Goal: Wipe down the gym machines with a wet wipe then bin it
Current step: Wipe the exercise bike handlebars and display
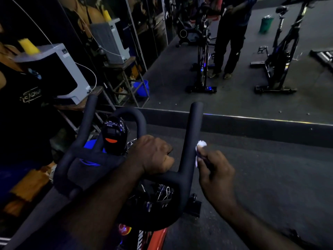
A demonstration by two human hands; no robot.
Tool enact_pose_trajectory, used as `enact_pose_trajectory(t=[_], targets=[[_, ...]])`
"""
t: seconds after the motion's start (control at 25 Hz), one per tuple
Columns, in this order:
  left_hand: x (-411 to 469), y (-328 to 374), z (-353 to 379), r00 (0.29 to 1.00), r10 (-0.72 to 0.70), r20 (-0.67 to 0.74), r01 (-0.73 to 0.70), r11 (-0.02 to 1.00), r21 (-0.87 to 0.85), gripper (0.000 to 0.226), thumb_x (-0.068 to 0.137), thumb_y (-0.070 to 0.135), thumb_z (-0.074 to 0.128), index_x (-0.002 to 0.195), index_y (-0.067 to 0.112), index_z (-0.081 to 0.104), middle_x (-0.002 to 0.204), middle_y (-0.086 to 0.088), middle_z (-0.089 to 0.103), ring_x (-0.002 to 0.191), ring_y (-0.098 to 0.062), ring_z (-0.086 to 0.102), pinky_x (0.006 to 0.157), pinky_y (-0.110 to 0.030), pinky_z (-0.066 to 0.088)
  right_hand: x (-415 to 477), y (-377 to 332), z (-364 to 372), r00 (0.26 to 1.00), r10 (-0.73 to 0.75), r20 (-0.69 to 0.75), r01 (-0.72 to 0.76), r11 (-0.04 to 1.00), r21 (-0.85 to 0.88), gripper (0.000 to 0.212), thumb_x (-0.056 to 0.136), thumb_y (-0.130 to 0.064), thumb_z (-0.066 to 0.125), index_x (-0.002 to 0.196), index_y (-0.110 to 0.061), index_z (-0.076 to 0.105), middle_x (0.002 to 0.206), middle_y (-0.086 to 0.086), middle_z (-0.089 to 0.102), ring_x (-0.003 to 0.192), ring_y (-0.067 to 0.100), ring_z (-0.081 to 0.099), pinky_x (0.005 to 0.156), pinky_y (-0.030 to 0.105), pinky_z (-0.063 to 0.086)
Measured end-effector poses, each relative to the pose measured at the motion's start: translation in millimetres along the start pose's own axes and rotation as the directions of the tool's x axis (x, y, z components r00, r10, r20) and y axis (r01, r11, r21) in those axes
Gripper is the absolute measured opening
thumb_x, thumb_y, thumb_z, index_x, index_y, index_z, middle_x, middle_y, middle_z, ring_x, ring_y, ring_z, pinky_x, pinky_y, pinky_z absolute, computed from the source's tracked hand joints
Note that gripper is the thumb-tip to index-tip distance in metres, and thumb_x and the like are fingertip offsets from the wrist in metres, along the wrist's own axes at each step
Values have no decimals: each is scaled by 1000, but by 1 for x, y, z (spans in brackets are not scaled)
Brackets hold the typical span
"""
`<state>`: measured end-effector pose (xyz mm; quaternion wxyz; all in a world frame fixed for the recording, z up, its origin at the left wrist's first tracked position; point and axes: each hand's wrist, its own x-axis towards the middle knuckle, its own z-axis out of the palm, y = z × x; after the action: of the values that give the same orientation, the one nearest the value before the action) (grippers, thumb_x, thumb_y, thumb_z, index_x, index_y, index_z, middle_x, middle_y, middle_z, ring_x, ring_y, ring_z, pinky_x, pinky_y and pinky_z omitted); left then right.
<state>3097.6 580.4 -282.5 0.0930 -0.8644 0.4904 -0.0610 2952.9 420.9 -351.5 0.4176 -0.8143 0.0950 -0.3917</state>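
Left hand [155, 156] grips the spin-bike handlebar [189, 159] crossbar — right hand [216, 170] pinches a white wet wipe [201, 144] against the right-side upright bar.

I can make out little lettering. The black shirt [27, 98] at far left carries a gold print, too blurred to read. White letters on the near orange bike frame [155, 239] are cut off and unreadable.

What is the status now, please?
Left hand gripping handlebar. Right hand pressing wet wipe on right prong. Nothing in the way.
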Motion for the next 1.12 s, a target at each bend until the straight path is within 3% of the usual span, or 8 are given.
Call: enact_pose_trajectory(t=[0.2, 0.44, 0.6, 0.72, 0.92, 0.96, 1.08, 1.12], targets=[[-1, 2, -1, 1000, -4, 13, 3, 999, 35, 37, 78, 51, 29, 81, 22, 52, 99, -9, 74, 92, -35, 68, 72, -38, 39, 96, -12, -3, 989, -125, -75, 120, 990, -70, 28, 90, 7, 64, 114, -5, 72, 110, 9, 65, 103, 13, 60, 93, 17, 45], [-2, 3, -2, 999, -18, -32, 18, 1000, -6, 29, 78, 49, 36, 75, 22, 48, 94, -11, 74, 88, -38, 68, 71, -37, 43, 47, -3, -1, 935, -250, 254, 302, 934, -193, 39, 100, -20, 41, 122, -3, 70, 112, 13, 57, 100, 34, 59, 86, 39, 53], [-4, 4, -2, 996, -24, -90, 28, 999, 37, 44, 83, 51, 45, 81, 13, 68, 90, -13, 75, 85, -39, 70, 66, -37, 39, 7, -26, -19, 861, -311, 401, 343, 939, -7, 31, 91, -5, 54, 116, -11, 72, 110, -6, 53, 102, 10, 56, 88, 19, 46], [-5, 6, -6, 994, -31, -102, 38, 997, 62, 39, 80, 44, 48, 84, 14, 72, 88, -9, 75, 85, -35, 69, 67, -34, 34, 95, -43, -5, 923, -300, 241, 335, 934, -120, 37, 88, -15, 51, 116, -8, 73, 112, 3, 55, 103, 9, 51, 93, 9, 39], [-7, -3, 9, 939, -137, -317, 133, 991, -35, 19, 65, 25, 59, 63, 11, 71, 69, -4, 60, 83, -31, 57, 86, -43, 40, 87, -27, 17, 923, -121, 365, 311, 791, -526, 35, 104, -18, 41, 125, 3, 59, 128, 30, 52, 108, 45, 54, 92, 48, 53], [-6, -3, 12, 923, -185, -336, 172, 983, -68, 16, 64, 23, 61, 64, 11, 72, 71, -5, 59, 87, -32, 56, 89, -45, 40, 53, -29, 17, 902, -88, 423, 322, 789, -523, 37, 103, -17, 41, 126, 5, 59, 127, 30, 54, 109, 46, 56, 89, 48, 54], [-3, -5, 16, 896, -204, -395, 165, 978, -130, 16, 66, 19, 61, 68, 9, 72, 73, -7, 59, 92, -33, 57, 106, -46, 40, 17, -37, 8, 665, -113, 738, 525, 773, -355, 29, 96, -16, 52, 113, 1, 69, 110, 22, 57, 97, 45, 62, 81, 44, 56], [-2, -5, 16, 897, -190, -398, 154, 981, -122, 17, 68, 20, 59, 69, 9, 73, 71, -7, 61, 92, -32, 58, 115, -46, 36, 42, -37, 6, 697, -159, 699, 525, 777, -347, 24, 96, -17, 55, 110, -3, 69, 107, 19, 55, 92, 42, 62, 79, 41, 54]])
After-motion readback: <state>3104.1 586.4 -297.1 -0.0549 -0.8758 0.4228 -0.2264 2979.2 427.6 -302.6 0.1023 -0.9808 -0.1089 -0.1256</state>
